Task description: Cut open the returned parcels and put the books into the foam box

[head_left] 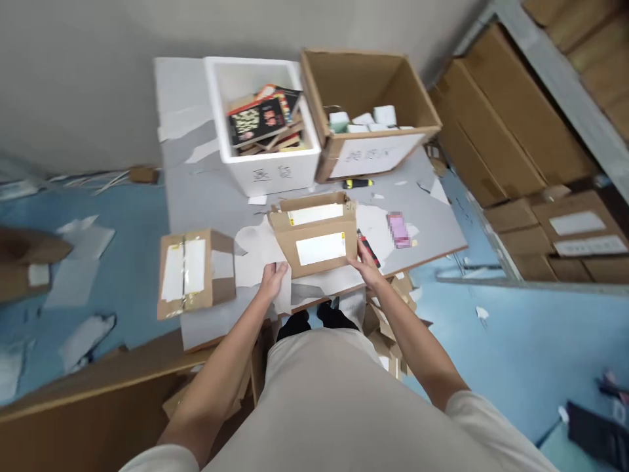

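An open cardboard box (pixel 314 259) with white labels stands near the table's front edge, its flaps raised. My right hand (pixel 366 265) grips the lower right corner of this box. At its lower left, my left hand (pixel 274 280) is closed on a white sheet of paper (pixel 284 292), thumb on top. A red and black tool (pixel 369 250) lies beside my right hand. Farther left sits a taped cardboard box (pixel 221 265) with a white label.
At the table's (pixel 191 196) back stand a white foam box (pixel 275 172) of booklets and a large carton (pixel 376 154) holding white packets. A yellow-black tool (pixel 358 183) and a pink item (pixel 399 231) lie nearby. Stacked cartons (pixel 511 124) fill the right shelf.
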A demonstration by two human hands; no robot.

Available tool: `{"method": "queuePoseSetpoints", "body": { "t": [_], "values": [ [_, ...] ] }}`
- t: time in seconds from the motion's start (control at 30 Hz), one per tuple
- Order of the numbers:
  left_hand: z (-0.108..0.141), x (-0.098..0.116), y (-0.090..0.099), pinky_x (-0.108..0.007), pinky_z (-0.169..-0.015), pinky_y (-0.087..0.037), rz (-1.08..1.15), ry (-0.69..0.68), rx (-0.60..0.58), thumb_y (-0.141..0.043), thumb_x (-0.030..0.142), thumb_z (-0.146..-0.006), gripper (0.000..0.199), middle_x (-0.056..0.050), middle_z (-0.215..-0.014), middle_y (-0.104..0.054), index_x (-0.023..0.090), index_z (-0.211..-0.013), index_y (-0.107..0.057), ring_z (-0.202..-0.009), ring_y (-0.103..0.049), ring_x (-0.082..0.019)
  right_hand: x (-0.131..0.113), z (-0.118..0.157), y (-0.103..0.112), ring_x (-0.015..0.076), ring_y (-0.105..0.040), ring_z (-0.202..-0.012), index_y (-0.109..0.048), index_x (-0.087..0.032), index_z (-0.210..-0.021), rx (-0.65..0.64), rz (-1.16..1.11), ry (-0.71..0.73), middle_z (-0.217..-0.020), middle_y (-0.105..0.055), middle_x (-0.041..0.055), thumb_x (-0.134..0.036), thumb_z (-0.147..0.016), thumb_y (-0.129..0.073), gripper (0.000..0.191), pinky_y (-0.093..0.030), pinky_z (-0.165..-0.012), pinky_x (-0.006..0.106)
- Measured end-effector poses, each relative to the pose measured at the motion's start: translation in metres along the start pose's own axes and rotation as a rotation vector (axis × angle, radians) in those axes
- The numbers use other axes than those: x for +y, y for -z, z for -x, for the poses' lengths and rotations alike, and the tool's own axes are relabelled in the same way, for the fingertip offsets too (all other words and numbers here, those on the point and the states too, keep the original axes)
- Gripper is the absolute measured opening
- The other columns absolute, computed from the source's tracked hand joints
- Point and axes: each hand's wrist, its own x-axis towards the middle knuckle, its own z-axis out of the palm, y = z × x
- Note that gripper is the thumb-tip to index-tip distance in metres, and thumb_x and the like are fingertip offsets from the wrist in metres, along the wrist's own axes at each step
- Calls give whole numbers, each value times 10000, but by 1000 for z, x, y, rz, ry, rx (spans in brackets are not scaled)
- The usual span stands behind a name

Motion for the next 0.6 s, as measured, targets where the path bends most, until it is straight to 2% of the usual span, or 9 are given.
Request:
{"method": "queuePoseSetpoints", "body": {
  "t": [0.1, 0.2, 0.27, 0.33, 0.47, 0.53, 0.6],
  "values": [
    [19, 19, -27, -376, -830, -507, -120, 5, -107, -700, 504, -654, 445, -84, -927, -678, 159, -918, -605, -914, -637, -240, 2, 49, 25, 257, -468, -1285, -489, -290, -1288, 107, -103, -13, -1444, -449, 66, -422, -691, -727, 656, -401, -1055, 443],
    [36, 34, -64, -339, -780, -499, -257, -68, -254, -669, 489, -696, 399, -77, -914, -670, 157, -907, -599, -846, -631, -207, 20, 106, 50, 256, -545, -1196, -504, -259, -1220, 369, -162, 4, -1322, -551, 107, -443, -712, -717, 580, -439, -1011, 452],
    [46, 36, -99, -333, -770, -490, -367, -132, -376, -638, 477, -729, 359, -67, -890, -665, 163, -899, -598, -833, -624, -202, 38, 148, 66, 248, -578, -1139, -517, -244, -1148, 558, -169, 15, -1219, -608, 113, -467, -731, -698, 506, -458, -984, 447],
    [58, 32, -144, -334, -749, -486, -511, -181, -536, -615, 456, -754, 305, -50, -831, -653, 174, -866, -592, -796, -616, -199, 58, 192, 81, 244, -598, -1085, -517, -230, -1110, 793, -139, -4, -1149, -632, 115, -497, -758, -661, 464, -480, -941, 442],
    [93, 8, -253, -349, -750, -490, -765, -236, -912, -635, 370, -749, 194, -16, -709, -619, 193, -804, -578, -745, -609, -199, 100, 279, 112, 237, -615, -1020, -502, -188, -1152, 1252, -53, -147, -1131, -630, 129, -522, -812, -565, 481, -498, -865, 415],
    [112, -8, -306, -367, -833, -488, -750, -234, -1121, -672, 312, -714, 204, -42, -799, -663, 185, -862, -608, -860, -629, -224, 118, 314, 127, 236, -615, -1027, -505, -171, -1178, 1419, -24, -230, -1170, -615, 137, -519, -820, -530, 500, -492, -860, 397],
    [128, -21, -350, -382, -903, -478, -666, -143, -1292, -700, 299, -690, 291, -74, -946, -696, 181, -947, -637, -979, -631, -249, 131, 341, 141, 247, -601, -1071, -520, -162, -1190, 1543, 11, -325, -1219, -596, 150, -511, -826, -493, 505, -481, -883, 399]
  ]
}}
